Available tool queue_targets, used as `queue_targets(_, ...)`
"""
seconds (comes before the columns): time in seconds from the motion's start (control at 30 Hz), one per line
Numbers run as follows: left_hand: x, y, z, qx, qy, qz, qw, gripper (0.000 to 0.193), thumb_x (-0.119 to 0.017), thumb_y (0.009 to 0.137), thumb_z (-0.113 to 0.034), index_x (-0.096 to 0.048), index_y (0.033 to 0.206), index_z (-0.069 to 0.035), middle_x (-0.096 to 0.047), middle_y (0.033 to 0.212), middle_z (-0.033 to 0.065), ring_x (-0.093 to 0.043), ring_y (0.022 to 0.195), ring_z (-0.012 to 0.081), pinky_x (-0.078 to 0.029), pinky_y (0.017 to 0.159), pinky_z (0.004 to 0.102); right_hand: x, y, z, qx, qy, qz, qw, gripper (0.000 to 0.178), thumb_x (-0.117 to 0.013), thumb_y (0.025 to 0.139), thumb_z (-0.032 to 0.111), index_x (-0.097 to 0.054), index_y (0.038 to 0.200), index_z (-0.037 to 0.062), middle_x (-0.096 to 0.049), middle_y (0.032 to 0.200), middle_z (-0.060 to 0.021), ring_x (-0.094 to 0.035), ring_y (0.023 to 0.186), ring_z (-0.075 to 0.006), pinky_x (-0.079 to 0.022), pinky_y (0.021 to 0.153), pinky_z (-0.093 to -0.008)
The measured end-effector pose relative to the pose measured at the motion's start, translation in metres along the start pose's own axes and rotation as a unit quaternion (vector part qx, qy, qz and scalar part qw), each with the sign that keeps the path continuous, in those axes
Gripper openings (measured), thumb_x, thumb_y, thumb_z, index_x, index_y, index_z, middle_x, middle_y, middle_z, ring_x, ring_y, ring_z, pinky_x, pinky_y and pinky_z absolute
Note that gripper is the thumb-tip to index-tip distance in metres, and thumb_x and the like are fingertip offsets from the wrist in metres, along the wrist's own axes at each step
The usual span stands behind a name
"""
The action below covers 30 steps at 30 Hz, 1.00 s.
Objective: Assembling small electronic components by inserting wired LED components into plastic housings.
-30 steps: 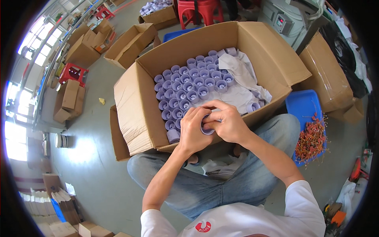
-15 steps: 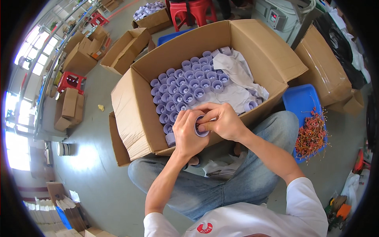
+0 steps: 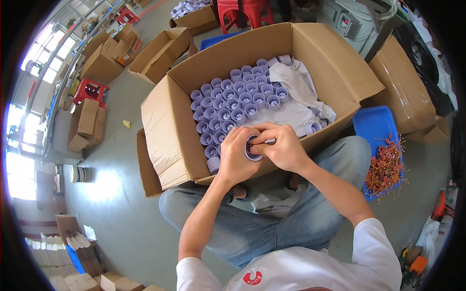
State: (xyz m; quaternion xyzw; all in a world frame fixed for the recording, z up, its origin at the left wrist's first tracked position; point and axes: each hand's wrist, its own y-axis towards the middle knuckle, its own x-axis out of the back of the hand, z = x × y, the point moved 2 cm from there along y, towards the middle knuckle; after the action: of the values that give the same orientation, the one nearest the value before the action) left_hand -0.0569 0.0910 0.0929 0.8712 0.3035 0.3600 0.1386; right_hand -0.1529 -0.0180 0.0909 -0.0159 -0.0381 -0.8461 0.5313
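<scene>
My left hand [image 3: 237, 157] is wrapped round a small lavender cup [image 3: 253, 157] above the near edge of the large cardboard box [image 3: 228, 52]. The cup's opening faces up, toward my right hand. Fingers of my right hand [image 3: 284, 149] are bent together, with thumb and fingertips dipped into the cup's mouth; what they grip there is hidden. Rows of similar lavender cups [image 3: 238, 115] stand in the box, most with small pale pieces inside. White paper [image 3: 293, 80] lies crumpled over the box's right part, near a lone cup [image 3: 312, 128].
To my right, a blue tray [image 3: 371, 121] holds a heap of thin red wired parts [image 3: 384, 167]. Other cardboard boxes [image 3: 160, 53] and a red stool [image 3: 245, 12] stand beyond the box. A taped carton [image 3: 405, 87] sits at the right. My crossed legs [image 3: 213, 218] lie below my hands.
The view has shifted slightly, so the box sits a little farther right. Both hands stay at the cup, the right fingers still in its mouth, slightly repositioned.
</scene>
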Motion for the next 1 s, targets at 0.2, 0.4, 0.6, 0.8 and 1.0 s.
queue_targets(0.2,0.000,-0.002,-0.004,-0.013,0.022,-0.034,0.999,0.036,-0.073,0.054,0.003,-0.061,0.087,-0.005,-0.064,0.084,0.0087,-0.058,0.076,0.0315,-0.048,0.066,0.0395,-0.005,0.001,-0.004,0.006,0.010,0.006,1.000,0.018,-0.074,0.073,-0.009,-0.074,0.091,-0.0056,-0.069,0.115,-0.0117,-0.066,0.099,-0.0186,-0.054,0.086,-0.0303)
queue_targets(0.4,-0.002,-0.004,-0.007,-0.008,0.085,-0.028,0.996,0.035,-0.070,0.055,0.003,-0.061,0.088,-0.005,-0.064,0.084,0.0088,-0.058,0.076,0.0315,-0.047,0.065,0.0397,0.001,0.003,-0.010,0.041,0.026,0.028,0.998,0.017,-0.073,0.072,-0.011,-0.074,0.089,-0.0059,-0.068,0.115,-0.0109,-0.066,0.098,-0.0185,-0.054,0.086,-0.0305)
queue_targets(0.6,-0.002,-0.002,-0.008,0.009,0.068,0.041,0.997,0.035,-0.069,0.056,0.002,-0.062,0.090,-0.005,-0.064,0.085,0.0096,-0.058,0.076,0.0319,-0.047,0.066,0.0409,-0.002,-0.004,-0.014,0.060,0.028,0.017,0.998,0.019,-0.071,0.073,-0.012,-0.074,0.090,-0.0058,-0.067,0.116,-0.0107,-0.066,0.097,-0.0178,-0.054,0.084,-0.0295)
queue_targets(0.8,-0.002,-0.006,-0.004,0.020,0.089,0.033,0.995,0.037,-0.068,0.056,0.003,-0.062,0.091,-0.004,-0.064,0.085,0.0099,-0.058,0.076,0.0321,-0.047,0.066,0.0411,-0.007,-0.003,-0.018,0.077,0.015,-0.002,0.997,0.019,-0.071,0.073,-0.012,-0.074,0.091,-0.0058,-0.068,0.115,-0.0108,-0.067,0.095,-0.0169,-0.054,0.082,-0.0289)
queue_targets(1.0,0.002,-0.001,-0.002,-0.039,0.035,-0.010,0.999,0.038,-0.068,0.055,0.006,-0.061,0.091,-0.004,-0.063,0.084,0.0100,-0.057,0.074,0.0320,-0.047,0.064,0.0388,-0.005,-0.004,-0.003,0.099,-0.056,-0.012,0.993,0.019,-0.071,0.073,-0.011,-0.074,0.091,-0.0044,-0.068,0.116,-0.0114,-0.068,0.095,-0.0194,-0.054,0.084,-0.0301)
